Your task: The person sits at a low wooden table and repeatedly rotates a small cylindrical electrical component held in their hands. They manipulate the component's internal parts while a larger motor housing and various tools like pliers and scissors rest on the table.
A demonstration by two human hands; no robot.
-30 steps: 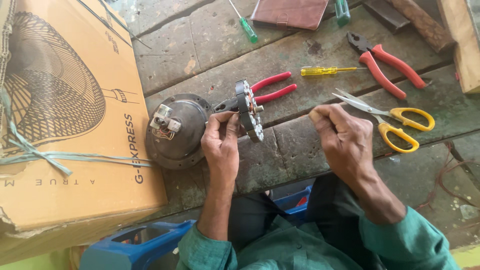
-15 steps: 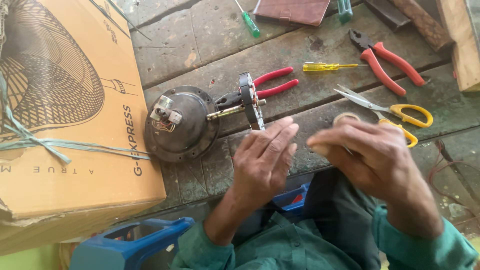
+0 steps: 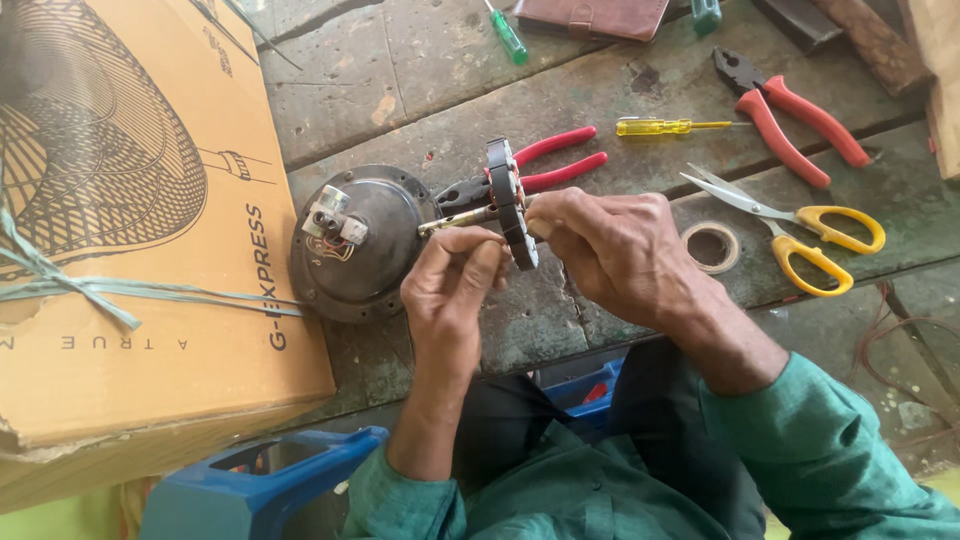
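Stator ring (image 3: 510, 205): upright on the brass shaft (image 3: 455, 220) at desk (image 3: 600, 90) centre, three o'clock of the round motor housing (image 3: 360, 245).
Hands: left hand (image 3: 450, 285) pinches the shaft to steady it; right hand (image 3: 610, 250) is closed on the ring's edge.
Around: red pliers (image 3: 560, 160) at twelve o'clock, tape roll (image 3: 712, 247) and yellow scissors (image 3: 800, 225) at three.
Change: half a second ago both hands hovered off the ring; the tape roll now lies bare.

The person wears a green long-sleeved garment, its cloth creased. The left sleeve (image 3: 405, 495) ends at the wrist, the right sleeve (image 3: 830, 450) is pushed up to mid-forearm. Dark trousers (image 3: 560, 440) cover the lap. Both hands are bare, no rings or watch.
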